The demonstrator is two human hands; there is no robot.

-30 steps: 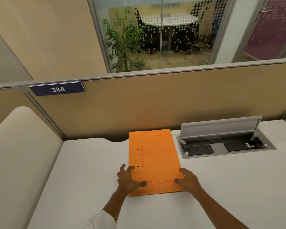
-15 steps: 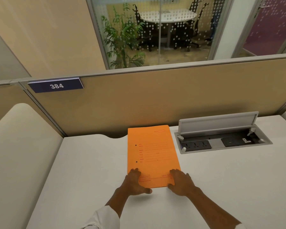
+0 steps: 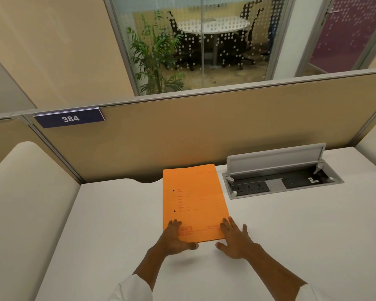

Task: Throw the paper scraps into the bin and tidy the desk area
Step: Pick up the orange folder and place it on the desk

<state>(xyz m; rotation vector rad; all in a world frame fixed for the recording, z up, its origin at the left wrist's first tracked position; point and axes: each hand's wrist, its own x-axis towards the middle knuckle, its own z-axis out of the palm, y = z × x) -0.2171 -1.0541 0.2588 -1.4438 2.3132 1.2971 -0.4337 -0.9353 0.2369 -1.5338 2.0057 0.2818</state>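
Both hands are down at the near end of the flat orange card folder (image 3: 194, 203), which lies on the white desk top (image 3: 291, 235) just left of the middle, its far edge close to the tan partition panel (image 3: 204, 131). The left hand (image 3: 176, 238) sits at the folder's near left corner, fingers straight and spread on the cover, thumb stretched along the near edge: a flat press, no grip. The right hand (image 3: 234, 242) is at the near right corner, fingers loose and splayed; the first fingers touch the folder's right edge while the rest lie on the desk beside it. Its thumb points back toward the left thumb, the two a little apart. White sleeves (image 3: 135, 290) show at both forearms.

Just right of the folder, a grey recessed socket box (image 3: 280, 183) is set in the desk, its lid (image 3: 276, 158) standing up to show black outlets. A dark blue nameplate marked 384 (image 3: 70, 117) hangs on the partition's top rail at left. Beyond the partition, behind dotted glass, there is a green potted palm (image 3: 156, 59) and a round white meeting table (image 3: 213, 25) with black chairs.
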